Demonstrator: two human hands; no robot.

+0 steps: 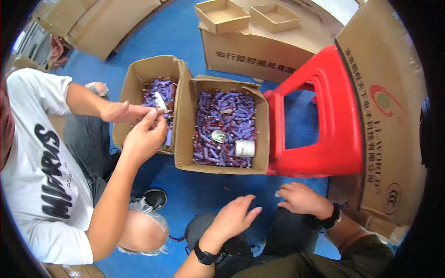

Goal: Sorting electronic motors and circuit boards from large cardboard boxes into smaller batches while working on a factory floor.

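Observation:
My left hand (233,217) hovers over my lap, empty, its thumb held away from the stretched fingers. Facing it, my right hand (302,199) is also empty, with fingers and thumb apart and something whitish at a fingertip. Just beyond both hands stands an open cardboard box (222,169) filled with small purple cylinders (227,111) with thin red wires. On top of these lie a white roll (245,148) and a round greenish-white piece (219,136). Neither hand touches the box.
At left, a co-worker (37,157) in a white T-shirt holds a small white piece (160,102) over a second box (132,83) of purple cylinders. A red plastic stool (340,116) and a large carton (384,106) stand right. Two shallow cardboard trays (222,18) top a carton (250,53) behind.

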